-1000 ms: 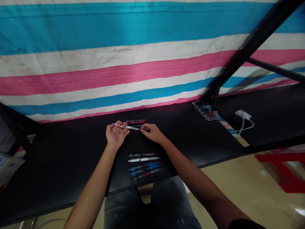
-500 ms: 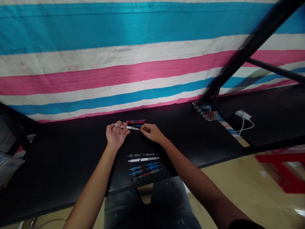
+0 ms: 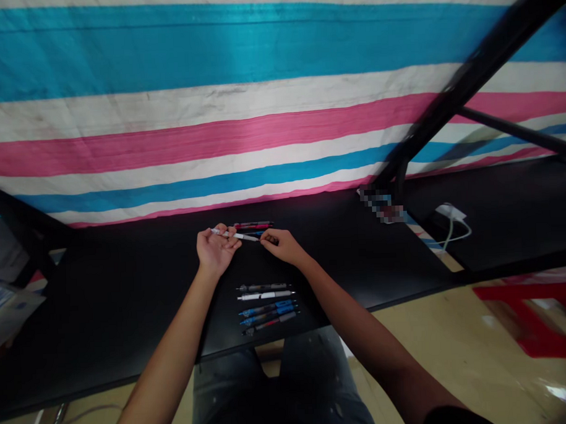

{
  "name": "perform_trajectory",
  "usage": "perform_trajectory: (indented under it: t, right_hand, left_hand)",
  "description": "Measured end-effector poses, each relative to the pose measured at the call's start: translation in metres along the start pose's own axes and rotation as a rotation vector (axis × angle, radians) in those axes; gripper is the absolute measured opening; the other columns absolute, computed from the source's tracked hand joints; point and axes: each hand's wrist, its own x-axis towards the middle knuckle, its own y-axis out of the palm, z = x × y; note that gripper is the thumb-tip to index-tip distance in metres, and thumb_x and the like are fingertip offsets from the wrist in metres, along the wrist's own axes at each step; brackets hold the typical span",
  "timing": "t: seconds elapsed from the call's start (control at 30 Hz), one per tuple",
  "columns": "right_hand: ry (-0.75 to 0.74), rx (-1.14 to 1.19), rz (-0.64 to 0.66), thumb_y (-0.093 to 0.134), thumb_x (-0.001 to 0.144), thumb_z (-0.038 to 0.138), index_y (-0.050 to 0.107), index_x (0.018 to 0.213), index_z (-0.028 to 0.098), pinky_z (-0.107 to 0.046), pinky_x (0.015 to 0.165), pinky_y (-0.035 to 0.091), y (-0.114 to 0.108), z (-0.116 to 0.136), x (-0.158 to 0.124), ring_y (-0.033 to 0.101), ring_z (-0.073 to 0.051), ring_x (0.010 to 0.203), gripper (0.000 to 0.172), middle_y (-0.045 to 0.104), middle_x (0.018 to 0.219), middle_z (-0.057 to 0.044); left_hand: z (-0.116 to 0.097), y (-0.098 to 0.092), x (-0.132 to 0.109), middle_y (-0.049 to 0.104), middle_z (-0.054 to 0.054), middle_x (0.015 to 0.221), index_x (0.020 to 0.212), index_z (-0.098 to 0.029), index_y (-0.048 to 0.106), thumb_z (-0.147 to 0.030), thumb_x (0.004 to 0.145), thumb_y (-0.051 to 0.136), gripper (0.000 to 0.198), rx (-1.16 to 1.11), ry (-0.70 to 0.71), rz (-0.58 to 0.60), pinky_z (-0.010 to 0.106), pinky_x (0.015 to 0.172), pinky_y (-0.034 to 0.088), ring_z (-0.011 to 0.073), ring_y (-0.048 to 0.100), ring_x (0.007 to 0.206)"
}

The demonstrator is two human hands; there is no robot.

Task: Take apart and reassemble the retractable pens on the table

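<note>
A white pen [image 3: 243, 237] lies level between my hands above the black table [image 3: 146, 285]. My left hand [image 3: 216, 248], palm up, holds its left end with the fingers curled round it. At the other end, my right hand [image 3: 282, 243] pinches the pen's tip with thumb and forefinger. Just behind the hands lie a red pen [image 3: 255, 226] and other pens, partly hidden. Nearer to me, several pens rest in a row: a dark pen [image 3: 263, 287], another white pen [image 3: 266, 295], blue pens [image 3: 268, 311] and a black-and-red pen [image 3: 269, 324].
A striped sheet [image 3: 243, 133] hangs behind the table, with a black frame post [image 3: 428, 114] to the right. A white cable [image 3: 451, 231] lies on the right-hand table. On the floor at right stands a red stool [image 3: 523, 327]. A plastic bag [image 3: 12, 308] is at far left.
</note>
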Motion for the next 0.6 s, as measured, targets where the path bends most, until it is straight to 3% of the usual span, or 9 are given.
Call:
perform_trajectory:
  t: [0.6]
  right_hand:
    - [-0.012,0.001,-0.004,0.059,0.085,0.030,0.067,0.082,0.018,-0.025,0.057,0.036,-0.0006,-0.0011,-0.0004,0.046,-0.012,0.056,0.015,0.053,0.062,0.002]
  left_hand:
    - [-0.0019,0.0001,0.0003,0.047,0.002,0.071,0.068,-0.018,0.046,-0.038,0.092,0.038,0.032,-0.013,-0.008,-0.032,0.028,0.054,0.039,0.0102,0.032,0.048]
